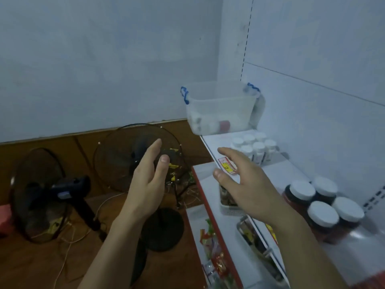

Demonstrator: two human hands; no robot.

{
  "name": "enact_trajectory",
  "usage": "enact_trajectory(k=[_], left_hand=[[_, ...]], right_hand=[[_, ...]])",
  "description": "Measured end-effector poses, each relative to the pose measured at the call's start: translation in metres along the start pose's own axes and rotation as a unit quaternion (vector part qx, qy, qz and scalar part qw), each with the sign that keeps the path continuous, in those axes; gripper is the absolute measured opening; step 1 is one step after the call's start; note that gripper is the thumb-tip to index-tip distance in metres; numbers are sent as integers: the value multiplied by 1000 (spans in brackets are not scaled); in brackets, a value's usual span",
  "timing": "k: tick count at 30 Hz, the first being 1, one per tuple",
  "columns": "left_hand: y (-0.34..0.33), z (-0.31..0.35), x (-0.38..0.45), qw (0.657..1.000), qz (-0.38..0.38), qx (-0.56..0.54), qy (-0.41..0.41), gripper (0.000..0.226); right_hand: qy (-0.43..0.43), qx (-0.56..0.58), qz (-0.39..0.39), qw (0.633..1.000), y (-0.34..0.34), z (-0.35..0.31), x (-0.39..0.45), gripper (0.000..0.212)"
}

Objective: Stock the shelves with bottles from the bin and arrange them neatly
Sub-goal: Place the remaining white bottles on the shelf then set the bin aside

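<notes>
A clear plastic bin [218, 105] with blue handles stands at the far end of the white shelf [295, 174]; a few white bottles lie in its bottom. Several small white bottles [255, 149] stand grouped on the shelf just in front of the bin. Several dark jars with white lids [323, 205] stand nearer me on the right. My left hand [149, 182] hovers open over the floor, left of the shelf, holding nothing. My right hand [243, 182] hovers open above the shelf's front edge, fingers spread toward the bin, empty.
Two black floor fans [41, 195] and loose cables lie on the brown floor at left. Lower shelves with a red edge [208, 205] hold a small basket and wrapped sweets. A yellow-red price tag [227, 165] sits on the shelf edge. White back panel at right.
</notes>
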State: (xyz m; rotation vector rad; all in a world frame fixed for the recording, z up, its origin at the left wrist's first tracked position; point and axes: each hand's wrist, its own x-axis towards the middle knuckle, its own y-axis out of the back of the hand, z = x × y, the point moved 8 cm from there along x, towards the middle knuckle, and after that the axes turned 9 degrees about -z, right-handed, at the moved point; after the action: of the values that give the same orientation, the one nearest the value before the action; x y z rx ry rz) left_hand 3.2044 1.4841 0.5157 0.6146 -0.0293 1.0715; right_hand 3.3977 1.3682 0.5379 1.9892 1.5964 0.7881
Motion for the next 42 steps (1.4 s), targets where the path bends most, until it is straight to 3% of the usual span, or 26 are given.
enact_trajectory(k=[14,19,21,23,26,28,32,34,38,42], left_hand=[[12,-92,330,994,-57,1,-92,74],[0,-96,421,987,-110,12,-118,51],[-9,-95,440,983,-117,23,-138,51],[-20,-98,452,979,-128,31,-156,53],[-35,-109,460,976,-145,25,-159,48],[-40,-115,462,977,-142,13,-160,41],[-41,-122,465,977,-128,-13,-172,31],[-42,-121,465,976,-130,-18,-174,32],[-41,-119,468,977,-135,-11,-167,35],[-36,-111,474,978,-128,-14,-161,39]], right_hand=[[-42,-36,98,994,33,44,278,31],[-42,-79,125,988,69,38,386,17],[-75,-79,40,993,64,50,433,17],[-146,-117,-115,976,40,76,471,31],[-265,-189,-322,889,-1,118,489,72],[-308,-198,-397,842,-22,137,486,86],[-316,-268,-438,798,-40,159,487,63],[-318,-258,-424,808,-40,162,490,65],[-305,-179,-360,863,-19,146,492,86],[-255,-160,-214,929,28,124,488,79]])
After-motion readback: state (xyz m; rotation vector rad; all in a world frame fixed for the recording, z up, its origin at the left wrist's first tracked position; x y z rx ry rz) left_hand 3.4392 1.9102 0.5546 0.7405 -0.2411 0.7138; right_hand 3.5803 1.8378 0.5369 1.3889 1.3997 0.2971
